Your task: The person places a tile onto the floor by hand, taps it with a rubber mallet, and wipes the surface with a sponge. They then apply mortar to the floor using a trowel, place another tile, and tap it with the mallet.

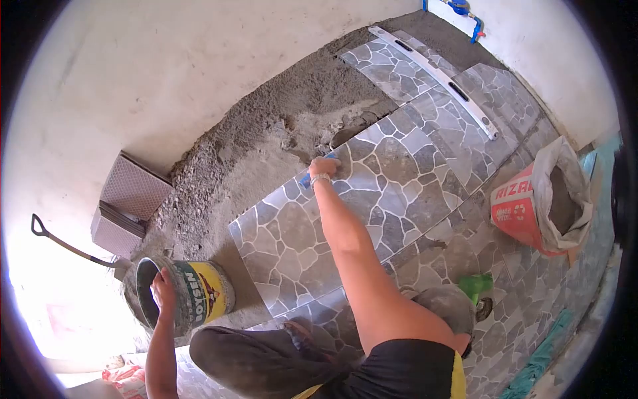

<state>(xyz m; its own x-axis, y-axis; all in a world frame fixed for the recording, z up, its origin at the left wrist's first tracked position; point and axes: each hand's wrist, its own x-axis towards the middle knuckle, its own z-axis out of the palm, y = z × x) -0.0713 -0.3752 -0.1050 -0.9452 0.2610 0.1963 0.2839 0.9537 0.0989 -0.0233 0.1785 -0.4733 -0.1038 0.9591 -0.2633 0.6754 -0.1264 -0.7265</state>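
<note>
My left hand point(163, 292) grips the rim of a paint bucket point(219, 292), which is tilted on its side with its mouth toward the left. At the far end of my outstretched arm, my right hand point(323, 167) is closed on a blue object point(305, 181) whose kind I cannot make out; it shows on both sides of the fingers. That hand is at the edge of the stone-pattern floor tiles point(292, 249), where they meet the grey mortar bed point(246, 166). A dark, curved thing point(359, 130), perhaps a trowel, lies on the mortar just beyond.
A long spirit level point(435, 76) rests across the far tiles. To the right stands an open red-and-white cement sack point(525, 203). Stacked brown tiles point(136, 189) lean near the left wall, beside a shovel handle point(73, 249). A green object point(475, 284) lies near my right side.
</note>
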